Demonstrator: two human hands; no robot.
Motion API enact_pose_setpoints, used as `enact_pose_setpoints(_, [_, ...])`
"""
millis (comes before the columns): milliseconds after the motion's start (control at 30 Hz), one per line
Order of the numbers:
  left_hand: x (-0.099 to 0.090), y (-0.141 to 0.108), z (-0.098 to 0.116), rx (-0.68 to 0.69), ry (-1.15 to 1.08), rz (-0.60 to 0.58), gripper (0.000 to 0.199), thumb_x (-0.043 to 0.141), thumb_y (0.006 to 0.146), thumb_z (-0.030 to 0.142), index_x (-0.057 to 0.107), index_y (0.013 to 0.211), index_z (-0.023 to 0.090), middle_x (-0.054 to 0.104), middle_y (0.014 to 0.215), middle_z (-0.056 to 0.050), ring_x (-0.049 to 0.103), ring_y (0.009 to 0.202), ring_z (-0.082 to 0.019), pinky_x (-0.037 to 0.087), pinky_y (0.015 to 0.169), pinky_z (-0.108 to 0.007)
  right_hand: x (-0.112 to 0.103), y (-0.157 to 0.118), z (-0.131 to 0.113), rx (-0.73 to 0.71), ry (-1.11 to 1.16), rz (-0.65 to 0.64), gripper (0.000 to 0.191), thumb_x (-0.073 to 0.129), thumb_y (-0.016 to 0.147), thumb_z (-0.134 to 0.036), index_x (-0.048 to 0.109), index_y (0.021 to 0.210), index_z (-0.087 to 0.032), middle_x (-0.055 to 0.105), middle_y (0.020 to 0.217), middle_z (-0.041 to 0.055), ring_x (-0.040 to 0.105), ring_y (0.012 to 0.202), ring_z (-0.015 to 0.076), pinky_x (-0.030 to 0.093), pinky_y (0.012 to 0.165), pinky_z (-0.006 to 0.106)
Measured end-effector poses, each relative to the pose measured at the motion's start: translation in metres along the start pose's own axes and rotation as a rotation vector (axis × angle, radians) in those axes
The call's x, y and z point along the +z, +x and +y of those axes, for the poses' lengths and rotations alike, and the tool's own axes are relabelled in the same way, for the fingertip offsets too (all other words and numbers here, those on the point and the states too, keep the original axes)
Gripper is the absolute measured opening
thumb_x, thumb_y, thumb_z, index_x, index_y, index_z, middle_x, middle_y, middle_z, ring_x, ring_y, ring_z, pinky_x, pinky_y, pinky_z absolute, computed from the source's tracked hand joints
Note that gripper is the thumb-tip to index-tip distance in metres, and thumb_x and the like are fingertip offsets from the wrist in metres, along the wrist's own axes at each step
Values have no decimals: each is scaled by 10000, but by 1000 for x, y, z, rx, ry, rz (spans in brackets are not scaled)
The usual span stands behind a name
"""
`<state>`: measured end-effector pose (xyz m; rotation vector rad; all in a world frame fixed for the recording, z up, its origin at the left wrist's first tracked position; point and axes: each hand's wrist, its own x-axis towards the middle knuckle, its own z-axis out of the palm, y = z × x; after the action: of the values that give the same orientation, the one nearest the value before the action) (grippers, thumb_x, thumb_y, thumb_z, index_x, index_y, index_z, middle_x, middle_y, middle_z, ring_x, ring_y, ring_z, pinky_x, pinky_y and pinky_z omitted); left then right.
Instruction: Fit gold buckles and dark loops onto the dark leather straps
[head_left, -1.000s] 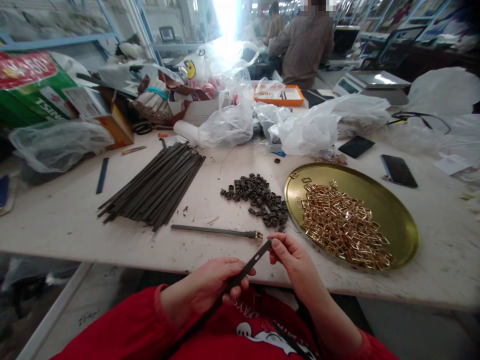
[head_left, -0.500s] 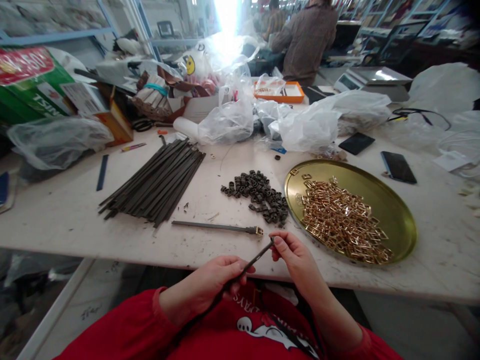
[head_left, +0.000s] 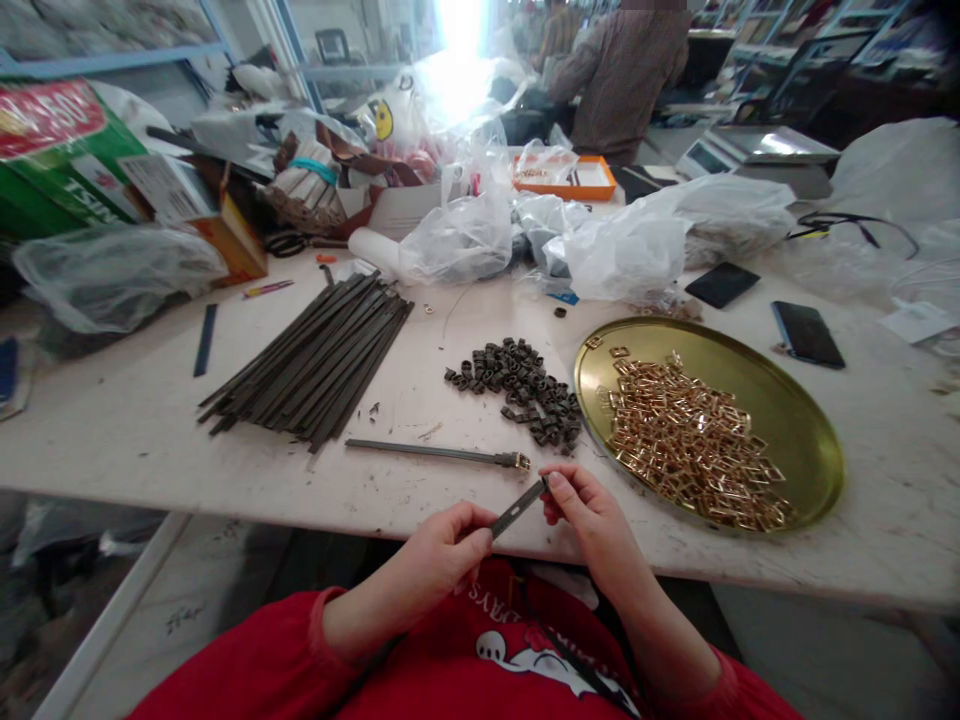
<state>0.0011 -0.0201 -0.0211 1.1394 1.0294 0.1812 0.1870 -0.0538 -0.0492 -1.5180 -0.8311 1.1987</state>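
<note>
Between my hands is a dark strap (head_left: 517, 508) with a slot cut near its end. My left hand (head_left: 450, 550) pinches it between thumb and fingers. The thumb and fingertips of my right hand (head_left: 589, 510) close on its far end, where a small dark piece shows; whether that is a separate loop I cannot tell. Just beyond lies one strap (head_left: 427, 453) fitted with a gold buckle (head_left: 520, 461). A heap of small dark loops (head_left: 517, 385) sits past my right hand. Gold buckles (head_left: 690, 440) are piled on a round gold tray (head_left: 814, 470) to the right.
A bundle of dark straps (head_left: 307, 360) lies at the left. Clear plastic bags (head_left: 465, 235) and an orange box (head_left: 600, 180) line the back. Two dark phone-like slabs, one a phone (head_left: 808, 333), lie at the right. Another person (head_left: 622, 80) is in the background.
My left hand has turned the strap so its flat face and slot now show more. My right hand keeps its pinch on the end. The view has shifted slightly.
</note>
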Motion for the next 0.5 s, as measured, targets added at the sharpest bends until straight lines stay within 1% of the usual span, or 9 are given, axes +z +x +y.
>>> enact_pose_setpoints(67, [1, -1, 0, -3, 18, 0, 236, 434, 785, 276, 546, 936, 134, 446, 541, 72, 359, 413, -57, 269, 379, -162, 0, -1, -1, 4, 0, -6, 368, 556, 754, -516, 573, 862, -165, 541, 616, -17, 505, 555, 131, 417, 544, 260])
enact_pose_setpoints(133, [1, -1, 0, 34, 90, 4, 236, 424, 792, 251, 559, 950, 139, 515, 606, 43, 432, 474, -75, 342, 432, -177, 1, -3, -2, 5, 7, -22, 368, 558, 750, -519, 573, 858, -167, 536, 607, -21, 503, 550, 128, 415, 537, 256])
enact_pose_setpoints(200, [2, -2, -1, 146, 233, 38, 249, 438, 789, 213, 571, 990, 154, 608, 784, -11, 538, 661, -119, 442, 608, -223, 1, -5, -2, 3, 19, -37, 365, 560, 752, -515, 573, 861, -168, 531, 599, -25, 499, 544, 125, 409, 532, 252])
enact_pose_setpoints(267, [1, -3, -2, 290, 446, 112, 300, 450, 791, 193, 559, 1070, 176, 615, 986, -54, 552, 874, -169, 434, 801, -285, 2, -6, -2, 2, 34, -47, 358, 563, 756, -508, 576, 865, -167, 531, 592, -26, 495, 539, 121, 404, 532, 250])
enact_pose_setpoints(300, [1, -3, -2, 338, 564, 150, 327, 440, 803, 195, 543, 1113, 184, 607, 1026, -69, 545, 920, -188, 420, 839, -309, 2, -7, -2, 7, 48, -51, 354, 565, 757, -503, 578, 867, -167, 533, 591, -26, 494, 538, 120, 404, 534, 250])
enact_pose_setpoints(367, [0, -5, 0, 376, 765, 195, 348, 382, 840, 208, 523, 1157, 183, 609, 1013, -89, 550, 918, -210, 417, 831, -333, 1, -9, -1, 29, 103, -65, 344, 576, 759, -490, 582, 877, -166, 539, 597, -24, 498, 546, 117, 411, 551, 252])
enact_pose_setpoints(400, [-1, -6, 2, 376, 821, 196, 339, 346, 860, 220, 539, 1135, 178, 617, 980, -91, 558, 890, -211, 421, 804, -328, 1, -9, -1, 44, 143, -71, 339, 583, 759, -482, 583, 887, -168, 546, 612, -21, 504, 558, 116, 420, 568, 254])
enact_pose_setpoints(433, [-1, -7, 5, 366, 840, 186, 329, 320, 875, 239, 568, 1081, 174, 627, 931, -84, 564, 850, -205, 424, 770, -313, 1, -10, -1, 59, 186, -76, 334, 593, 756, -472, 585, 898, -170, 556, 634, -16, 514, 576, 117, 431, 588, 259])
enact_pose_setpoints(500, [-1, -10, 12, 325, 774, 144, 338, 297, 892, 290, 609, 934, 168, 628, 784, -44, 563, 729, -172, 418, 671, -262, 1, -12, -2, 77, 249, -87, 330, 621, 741, -454, 591, 919, -178, 578, 682, -8, 533, 609, 121, 446, 624, 270])
